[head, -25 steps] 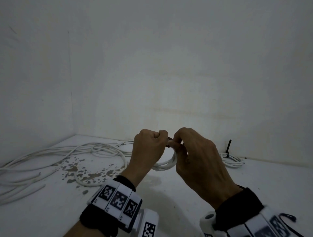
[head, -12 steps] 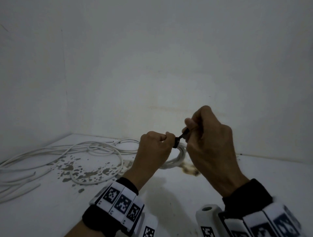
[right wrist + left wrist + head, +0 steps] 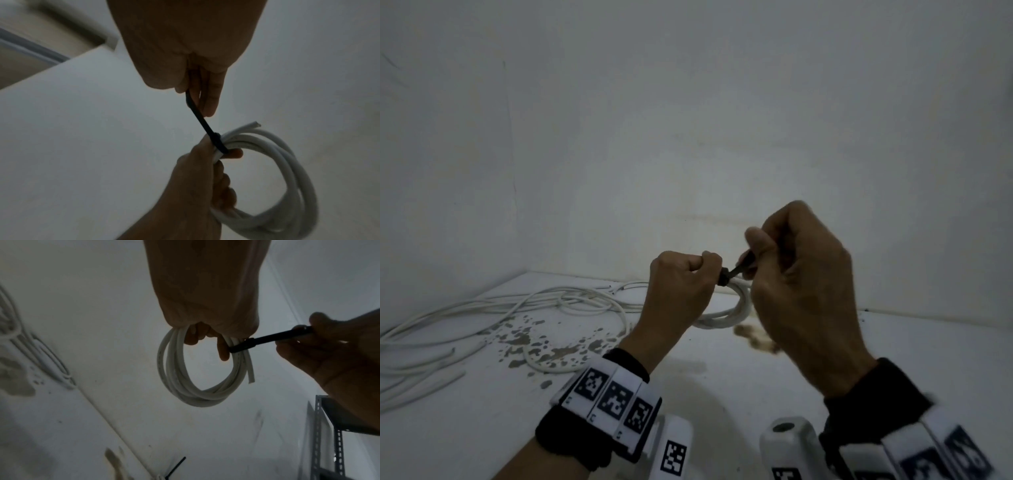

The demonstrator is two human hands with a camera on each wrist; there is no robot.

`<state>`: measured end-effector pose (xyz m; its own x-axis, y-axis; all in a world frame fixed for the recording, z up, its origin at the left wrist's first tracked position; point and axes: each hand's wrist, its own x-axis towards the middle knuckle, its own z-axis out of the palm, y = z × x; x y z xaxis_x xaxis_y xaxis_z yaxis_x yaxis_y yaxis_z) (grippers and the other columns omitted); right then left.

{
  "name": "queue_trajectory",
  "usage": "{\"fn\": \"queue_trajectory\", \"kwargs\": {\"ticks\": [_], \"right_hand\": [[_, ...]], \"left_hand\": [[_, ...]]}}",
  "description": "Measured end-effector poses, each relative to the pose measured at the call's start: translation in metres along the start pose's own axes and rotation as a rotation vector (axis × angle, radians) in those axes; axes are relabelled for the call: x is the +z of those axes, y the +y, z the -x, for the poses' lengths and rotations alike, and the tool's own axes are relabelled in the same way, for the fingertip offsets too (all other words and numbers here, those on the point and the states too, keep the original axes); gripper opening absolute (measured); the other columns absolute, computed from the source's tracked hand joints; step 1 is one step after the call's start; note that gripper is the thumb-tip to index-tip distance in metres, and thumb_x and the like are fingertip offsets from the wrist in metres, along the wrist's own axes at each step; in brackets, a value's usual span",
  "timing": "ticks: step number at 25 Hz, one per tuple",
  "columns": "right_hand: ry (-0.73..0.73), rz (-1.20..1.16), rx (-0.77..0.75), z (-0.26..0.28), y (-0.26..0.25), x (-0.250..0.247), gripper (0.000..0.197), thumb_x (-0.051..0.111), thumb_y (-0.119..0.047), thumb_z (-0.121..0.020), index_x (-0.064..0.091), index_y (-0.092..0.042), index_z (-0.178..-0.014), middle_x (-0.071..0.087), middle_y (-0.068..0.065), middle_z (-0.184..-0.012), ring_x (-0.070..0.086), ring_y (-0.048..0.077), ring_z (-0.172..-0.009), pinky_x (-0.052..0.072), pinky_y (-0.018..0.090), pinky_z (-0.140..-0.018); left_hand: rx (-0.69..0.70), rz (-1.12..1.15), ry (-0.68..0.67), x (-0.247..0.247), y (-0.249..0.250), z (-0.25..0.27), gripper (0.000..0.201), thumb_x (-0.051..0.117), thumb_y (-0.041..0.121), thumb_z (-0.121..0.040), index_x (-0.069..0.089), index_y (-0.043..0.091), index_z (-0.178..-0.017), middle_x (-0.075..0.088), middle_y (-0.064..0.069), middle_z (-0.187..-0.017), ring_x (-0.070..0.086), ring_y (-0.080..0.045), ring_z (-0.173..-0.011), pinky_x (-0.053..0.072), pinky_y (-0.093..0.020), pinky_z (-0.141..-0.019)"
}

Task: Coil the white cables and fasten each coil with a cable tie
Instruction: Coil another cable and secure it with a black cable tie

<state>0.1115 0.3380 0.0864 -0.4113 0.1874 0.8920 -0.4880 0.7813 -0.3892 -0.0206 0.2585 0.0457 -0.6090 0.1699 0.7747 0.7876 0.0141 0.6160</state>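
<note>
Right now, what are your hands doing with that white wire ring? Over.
Left hand grips the coiled white cable. Right hand pinches the black plastic cable tie's tail, looped round the coil. Nothing in the way.

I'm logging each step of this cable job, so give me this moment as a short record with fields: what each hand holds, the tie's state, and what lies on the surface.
left hand: grips the white coil, held clear of the surface
right hand: pinches the tail of the black cable tie
tie state: looped round the coil's strands, tail drawn out taut
surface: loose white cables at left, brown stains among them
stage: coil made, tie being tightened
</note>
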Motion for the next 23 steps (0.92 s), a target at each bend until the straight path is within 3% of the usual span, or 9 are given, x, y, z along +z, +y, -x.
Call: {"fn": "queue_trajectory", "kwargs": {"ticks": [3,5,8,12,14,16,20,23], "right_hand": [[0.074,0.001,0.13,-0.011,0.01,-0.011,0.017,0.059,-0.009,-0.097,0.051,-0.006,-0.081,0.064,-0.001,-0.063,0.066,0.012,-0.059,0.057,0.036,-0.058],[0.105,-0.031,0.211,-0.012,0.018,-0.01,0.019,0.059,-0.012,-0.097,0.051,-0.008,-0.081,0.065,0.0,-0.063,0.067,0.017,-0.06,0.057,0.046,-0.061],[0.099,-0.098,0.267,-0.012,0.02,-0.01,0.019,0.059,-0.012,-0.097,0.052,-0.01,-0.08,0.067,0.002,-0.064,0.068,0.019,-0.06,0.058,0.048,-0.062],[-0.107,-0.053,0.134,0.004,0.008,0.006,0.022,0.06,-0.003,-0.095,0.049,-0.011,-0.078,0.061,0.007,-0.063,0.064,0.023,-0.057,0.053,0.043,-0.05],[-0.139,0.001,0.07,0.016,0.008,0.016,0.026,0.061,0.002,-0.092,0.047,-0.014,-0.077,0.059,0.005,-0.062,0.061,0.023,-0.058,0.051,0.04,-0.045],[-0.129,0.014,0.055,0.021,0.01,0.021,0.027,0.062,0.003,-0.09,0.047,-0.015,-0.076,0.059,0.005,-0.061,0.06,0.023,-0.059,0.05,0.039,-0.046],[-0.107,-0.088,0.161,0.007,0.009,0.009,0.023,0.062,-0.009,-0.095,0.05,-0.013,-0.076,0.063,0.008,-0.066,0.066,0.024,-0.061,0.057,0.043,-0.054],[-0.093,-0.192,0.192,-0.007,0.005,-0.005,0.024,0.062,-0.032,-0.093,0.06,-0.012,-0.08,0.069,0.001,-0.072,0.07,0.012,-0.072,0.06,0.026,-0.067]], "left_hand": [[0.027,0.029,-0.057,0.008,0.002,0.008,0.054,0.058,0.013,-0.091,0.042,0.009,-0.04,0.034,0.0,-0.037,0.023,-0.007,-0.032,0.023,-0.016,-0.039],[0.044,0.038,-0.092,0.01,0.0,0.011,0.052,0.057,0.017,-0.09,0.042,0.011,-0.04,0.031,0.003,-0.037,0.023,-0.007,-0.033,0.025,-0.02,-0.039],[0.024,0.012,-0.088,0.008,-0.002,0.01,0.052,0.056,0.021,-0.089,0.039,0.019,-0.04,0.029,0.006,-0.037,0.023,-0.008,-0.033,0.028,-0.023,-0.041],[-0.023,-0.085,-0.014,0.003,-0.01,0.005,0.061,0.06,0.017,-0.093,0.038,0.019,-0.037,0.03,0.01,-0.03,0.027,-0.008,-0.03,0.027,-0.016,-0.039],[-0.072,-0.076,-0.005,0.002,-0.011,0.005,0.062,0.061,0.014,-0.093,0.038,0.021,-0.036,0.031,0.01,-0.029,0.029,-0.008,-0.029,0.025,-0.012,-0.039],[-0.144,-0.018,-0.006,0.002,-0.011,0.007,0.059,0.061,0.011,-0.091,0.04,0.018,-0.036,0.033,0.01,-0.031,0.028,-0.007,-0.031,0.028,-0.017,-0.04],[-0.351,0.032,-0.044,0.004,-0.001,0.002,0.052,0.057,0.022,-0.094,0.047,0.0,-0.048,0.038,-0.019,-0.044,0.033,-0.018,-0.037,0.03,-0.02,-0.04],[-0.658,0.216,-0.126,0.002,0.011,-0.002,0.036,0.051,0.028,-0.095,0.051,0.005,-0.067,0.031,-0.007,-0.048,0.028,-0.015,-0.039,0.03,-0.023,-0.043]]}}
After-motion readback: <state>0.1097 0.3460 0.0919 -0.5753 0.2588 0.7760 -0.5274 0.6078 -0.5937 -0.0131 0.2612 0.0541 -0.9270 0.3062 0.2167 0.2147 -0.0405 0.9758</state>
